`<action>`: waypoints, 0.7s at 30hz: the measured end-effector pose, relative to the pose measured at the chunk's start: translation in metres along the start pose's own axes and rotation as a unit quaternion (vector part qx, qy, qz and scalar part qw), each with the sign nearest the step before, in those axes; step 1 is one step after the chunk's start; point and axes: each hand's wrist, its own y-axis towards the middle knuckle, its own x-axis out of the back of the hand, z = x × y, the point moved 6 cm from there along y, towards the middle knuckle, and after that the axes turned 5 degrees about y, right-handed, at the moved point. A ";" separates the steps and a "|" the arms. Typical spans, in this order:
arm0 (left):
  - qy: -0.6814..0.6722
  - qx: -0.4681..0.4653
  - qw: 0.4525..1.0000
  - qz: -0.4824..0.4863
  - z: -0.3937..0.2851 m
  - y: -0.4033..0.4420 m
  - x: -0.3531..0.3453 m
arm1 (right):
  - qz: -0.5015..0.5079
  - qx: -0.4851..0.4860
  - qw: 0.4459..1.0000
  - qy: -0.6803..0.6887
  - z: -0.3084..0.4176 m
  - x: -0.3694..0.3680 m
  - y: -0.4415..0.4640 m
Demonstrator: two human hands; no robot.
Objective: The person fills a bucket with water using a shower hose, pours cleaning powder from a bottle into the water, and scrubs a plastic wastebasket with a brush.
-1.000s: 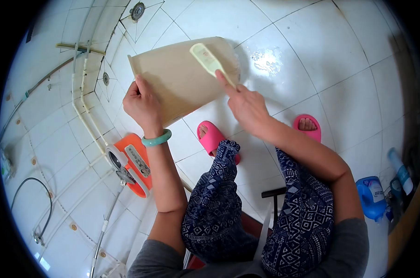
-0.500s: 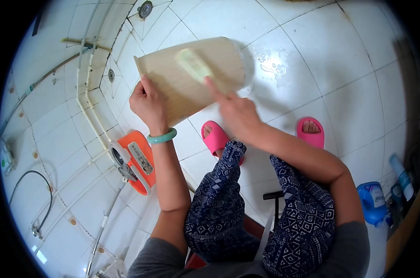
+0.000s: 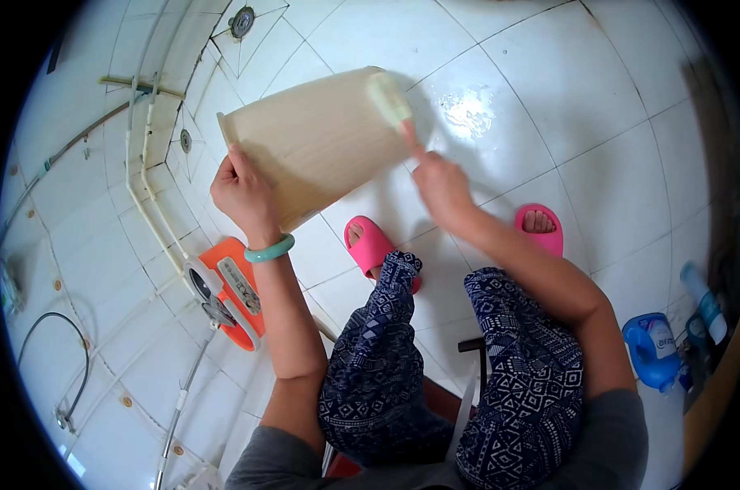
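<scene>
A beige, wood-grained container that looks like a bin [image 3: 317, 126] is tilted on its side above the tiled floor. My left hand [image 3: 246, 192] is closed on its rim at the left end, with a green bangle [image 3: 269, 248] on the wrist. In my right hand [image 3: 443, 189] is a scrub brush [image 3: 389, 100] with a pale, blurred head. That head lies against the bin's outer side, close to the end away from the rim. The bin's inside is hidden.
Wet patches shine on the white tile floor [image 3: 468, 110] right of the bin. Pink slippers [image 3: 370, 245] are on my feet. An orange-and-white item [image 3: 231, 286] is by the left wall pipes. A blue bottle [image 3: 652, 351] stands at right. Two floor drains [image 3: 242, 22] lie at upper left.
My right hand has moved the brush rightward along the bin, from its middle to the far end. My left hand keeps its hold on the rim; the whole view has shifted slightly.
</scene>
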 end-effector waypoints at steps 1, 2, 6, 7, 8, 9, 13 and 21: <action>0.004 -0.003 1.000 0.002 -0.003 0.000 -0.001 | -0.005 -0.018 1.000 0.016 -0.013 0.015 0.003; 0.006 -0.007 1.000 0.005 -0.006 0.000 -0.002 | -0.012 -0.009 0.999 0.042 -0.012 0.017 0.001; 0.008 -0.021 1.000 0.008 -0.014 -0.002 -0.004 | 0.034 0.053 0.998 0.029 0.041 0.002 -0.026; 0.005 -0.006 1.000 0.000 -0.010 -0.001 -0.002 | 0.034 0.053 0.998 0.029 0.039 0.000 -0.025; 0.003 0.010 1.000 -0.007 -0.006 0.000 0.000 | 0.025 0.060 0.997 0.035 0.034 -0.003 -0.023; 0.004 0.011 1.000 -0.007 -0.003 0.001 0.001 | 0.017 0.067 0.997 0.041 0.026 -0.009 -0.021; 0.009 -0.006 1.000 0.001 0.000 0.003 0.001 | -0.013 0.003 0.998 0.059 -0.027 -0.003 -0.034; 0.005 0.008 1.000 0.013 -0.002 -0.001 0.002 | -0.049 0.022 0.995 0.088 -0.009 0.010 0.030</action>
